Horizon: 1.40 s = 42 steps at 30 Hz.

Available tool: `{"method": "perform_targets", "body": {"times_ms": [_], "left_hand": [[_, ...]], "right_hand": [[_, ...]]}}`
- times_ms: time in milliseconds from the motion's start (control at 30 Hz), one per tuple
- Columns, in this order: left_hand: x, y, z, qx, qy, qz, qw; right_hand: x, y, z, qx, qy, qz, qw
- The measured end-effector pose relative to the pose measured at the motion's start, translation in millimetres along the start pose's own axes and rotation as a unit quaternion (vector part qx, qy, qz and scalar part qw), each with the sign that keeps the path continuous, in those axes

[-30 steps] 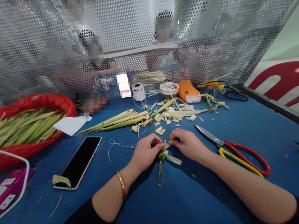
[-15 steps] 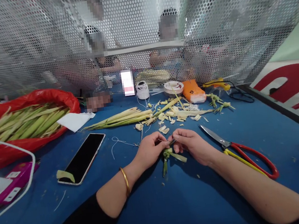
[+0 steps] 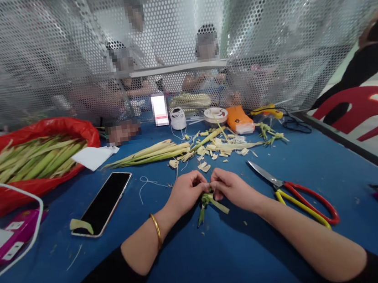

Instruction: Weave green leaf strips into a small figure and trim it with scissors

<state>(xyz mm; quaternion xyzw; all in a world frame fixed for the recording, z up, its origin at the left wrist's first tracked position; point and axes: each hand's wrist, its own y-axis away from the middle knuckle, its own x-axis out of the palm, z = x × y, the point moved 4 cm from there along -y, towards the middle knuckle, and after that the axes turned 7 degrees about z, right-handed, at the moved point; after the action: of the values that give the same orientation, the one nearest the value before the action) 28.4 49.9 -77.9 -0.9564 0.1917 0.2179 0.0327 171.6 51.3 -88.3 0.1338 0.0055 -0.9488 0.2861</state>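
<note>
Both hands meet over a small knotted figure of green leaf strips (image 3: 207, 199), whose loose ends hang toward me. My left hand (image 3: 190, 189), with a gold bangle at the wrist, pinches at its top with thumb and forefinger. Opposite it, my right hand (image 3: 231, 187) has its fingers closed on the same upper part. The fingers hide what exactly lies between the tips. A thin white thread (image 3: 150, 181) runs along the table to the left hand. To the right lie scissors (image 3: 280, 184) with one red and one yellow handle, blades apart.
Pale leaf strips (image 3: 152, 153) and cut scraps (image 3: 207, 150) lie behind the hands, near a thread spool (image 3: 177, 118), round tub (image 3: 216, 116) and orange tissue pack (image 3: 239, 119). Leftward are a phone (image 3: 105, 202) and red bag of leaves (image 3: 32, 126). A perforated screen (image 3: 176, 37) stands behind.
The fingertips have come closer together over the leaf figure, the right hand turning inward. The view has shifted slightly to the right. A dark-clothed person now shows at the far right.
</note>
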Motion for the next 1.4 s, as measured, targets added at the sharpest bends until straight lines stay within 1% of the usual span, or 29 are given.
{"method": "perform_targets", "body": {"times_ms": [67,133,200,267,333,400,433,467,533,567,600,667,767,800,833,900,933,1000,1033,1067,1100,1133,1167,1200,1233,1300,1333,1400], "left_hand": [[-1.6,0,1,0.008,0.029,-0.030,0.999],[-4.5,1,-1,0.038,0.029,-0.079,0.996],[-7.3,2,-4,0.061,0.012,-0.127,0.990],[-8.1,3,-6,0.068,0.000,-0.146,0.987],[-9.2,4,-6,0.050,0.003,-0.164,0.985],[-10.3,8,-4,-0.008,0.027,-0.186,0.982],[-9.3,9,-2,-0.049,0.051,-0.179,0.981],[-6.5,11,0,-0.090,0.084,-0.153,0.981],[3.3,13,1,-0.149,0.171,-0.055,0.972],[7.1,14,0,-0.164,0.215,-0.018,0.963],[9.5,16,-1,-0.175,0.251,0.005,0.952],[9.6,18,-3,-0.189,0.302,0.008,0.935],[6.4,21,-4,-0.224,0.335,-0.013,0.915],[5.4,22,-3,-0.235,0.341,-0.019,0.910],[4.2,22,-2,-0.244,0.343,-0.024,0.907],[1.6,23,-1,-0.253,0.344,-0.035,0.904],[0.0,23,-1,-0.254,0.341,-0.041,0.904],[-3.2,22,0,-0.253,0.335,-0.052,0.906],[-4.8,22,1,-0.252,0.331,-0.058,0.907],[-6.6,21,1,-0.250,0.326,-0.067,0.909],[-8.6,21,2,-0.247,0.321,-0.079,0.911],[-10.6,20,2,-0.244,0.315,-0.092,0.913],[-12.4,20,2,-0.241,0.308,-0.106,0.914],[-13.9,20,1,-0.237,0.300,-0.116,0.917],[-15.1,20,0,-0.231,0.291,-0.123,0.920],[-16.5,20,-3,-0.216,0.276,-0.131,0.927],[-17.1,20,-5,-0.208,0.270,-0.135,0.930],[-17.8,21,-8,-0.196,0.262,-0.140,0.934]], "right_hand": [[1,0,-1,0.001,-0.044,0.003,0.999],[4,-1,-1,-0.007,-0.083,0.013,0.996],[7,-2,-1,-0.015,-0.097,0.022,0.995],[8,-3,-1,-0.017,-0.095,0.017,0.995],[6,-4,0,-0.018,-0.094,-0.005,0.995],[3,-4,3,-0.023,-0.097,-0.036,0.994],[0,-4,6,-0.027,-0.099,-0.052,0.993],[-2,-3,8,-0.030,-0.101,-0.065,0.992],[-5,-1,13,-0.035,-0.106,-0.081,0.990],[-5,0,15,-0.037,-0.108,-0.084,0.990],[-5,2,16,-0.038,-0.112,-0.084,0.989],[-3,3,17,-0.035,-0.132,-0.082,0.987],[-3,3,14,-0.020,-0.165,-0.078,0.983],[-6,3,14,-0.010,-0.155,-0.088,0.984],[-11,3,14,0.003,-0.127,-0.106,0.986],[-30,6,18,0.028,-0.050,-0.158,0.986],[-43,10,21,0.036,0.001,-0.187,0.982],[-67,26,28,0.035,0.083,-0.223,0.971],[-77,39,32,0.043,0.240,-0.238,0.940],[-85,53,30,0.082,0.378,-0.236,0.892],[-90,68,24,0.133,0.467,-0.213,0.848],[-94,84,15,0.174,0.512,-0.193,0.819],[-96,100,3,0.202,0.529,-0.170,0.807],[-95,114,-10,0.219,0.530,-0.140,0.807],[-96,127,-22,0.237,0.526,-0.141,0.805],[-97,144,-40,0.232,0.520,-0.149,0.809],[-98,149,-47,0.235,0.513,-0.154,0.811],[-102,152,-57,0.235,0.489,-0.154,0.826]]}}
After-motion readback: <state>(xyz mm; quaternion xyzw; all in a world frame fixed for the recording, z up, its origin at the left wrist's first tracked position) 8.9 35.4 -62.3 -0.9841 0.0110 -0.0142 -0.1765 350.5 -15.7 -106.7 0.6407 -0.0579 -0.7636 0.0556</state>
